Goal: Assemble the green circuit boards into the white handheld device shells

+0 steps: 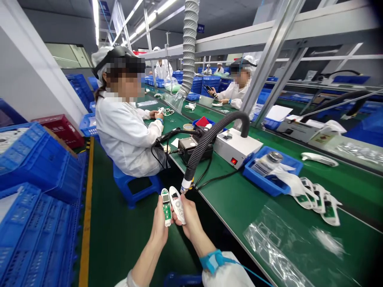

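We hold two slim parts upright, side by side, touching, off near edge of surface. White plastic shell half with green circuit board (166,206) in left hand (159,229), fingers clasped round its lower end. Glossy white oval front cover with buttons (177,204) in right hand (188,215), likewise gripped at base. Long axes vertical, near parallel. Black ribbed flexible hose (200,148) ends just above cover tip. Green matte surface (239,199) to right; blue plastic tray (271,184), more open shells (317,198) well apart. Blue wrist strap (212,260) on right wrist.
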{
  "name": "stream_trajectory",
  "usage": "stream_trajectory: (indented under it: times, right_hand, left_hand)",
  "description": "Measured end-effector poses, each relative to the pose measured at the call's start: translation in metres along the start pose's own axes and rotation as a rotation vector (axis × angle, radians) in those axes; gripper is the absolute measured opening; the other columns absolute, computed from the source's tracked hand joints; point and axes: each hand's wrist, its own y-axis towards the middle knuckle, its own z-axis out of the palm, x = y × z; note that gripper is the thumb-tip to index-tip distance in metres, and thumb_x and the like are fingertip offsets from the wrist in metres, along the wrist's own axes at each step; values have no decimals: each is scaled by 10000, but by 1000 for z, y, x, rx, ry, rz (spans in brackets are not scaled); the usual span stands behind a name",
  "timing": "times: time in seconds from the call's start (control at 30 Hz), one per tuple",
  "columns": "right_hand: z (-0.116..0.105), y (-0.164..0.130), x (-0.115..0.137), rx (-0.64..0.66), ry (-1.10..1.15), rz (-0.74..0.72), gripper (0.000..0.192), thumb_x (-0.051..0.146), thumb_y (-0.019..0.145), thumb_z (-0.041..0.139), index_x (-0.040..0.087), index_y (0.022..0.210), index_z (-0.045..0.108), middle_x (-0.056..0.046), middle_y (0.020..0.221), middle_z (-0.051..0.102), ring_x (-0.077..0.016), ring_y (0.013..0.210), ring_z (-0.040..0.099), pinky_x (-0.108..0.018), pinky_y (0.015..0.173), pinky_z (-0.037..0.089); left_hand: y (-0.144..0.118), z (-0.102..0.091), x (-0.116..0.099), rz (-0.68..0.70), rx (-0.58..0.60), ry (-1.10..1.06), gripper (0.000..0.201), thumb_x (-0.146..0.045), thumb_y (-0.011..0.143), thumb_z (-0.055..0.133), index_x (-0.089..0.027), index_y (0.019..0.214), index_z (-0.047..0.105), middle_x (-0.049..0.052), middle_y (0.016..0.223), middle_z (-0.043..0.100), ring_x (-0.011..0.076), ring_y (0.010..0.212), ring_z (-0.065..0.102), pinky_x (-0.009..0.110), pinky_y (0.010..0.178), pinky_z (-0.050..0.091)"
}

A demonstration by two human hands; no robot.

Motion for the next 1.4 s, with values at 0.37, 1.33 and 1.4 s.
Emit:
stream_trajectory:
  times: [0.37,1.33,1.4]
  right_hand:
    - [-29,-16,6,-90,-1,-84,422,559,684,659,149,647,563,6,446,573,-83,271,435,-173,249,219]
    - [-86,-127,22,-69,269,9,436,445,759,707,97,1022,713,-124,887,726,-197,767,651,-280,685,506]
    - [-86,-131,24,-52,283,8,423,433,764,706,107,1033,712,-125,901,727,-200,783,652,-284,699,502]
  left_hand:
    - [-6,24,23,-36,83,11,494,-660,794,497,-175,715,546,-50,497,485,81,417,467,180,394,302]
    - [-62,19,23,-216,246,-48,382,-484,853,551,-143,1005,636,21,766,599,98,574,510,239,545,458]
    - [-69,23,18,-244,263,-64,393,-462,851,565,-140,1064,636,33,794,603,119,610,536,261,575,481]
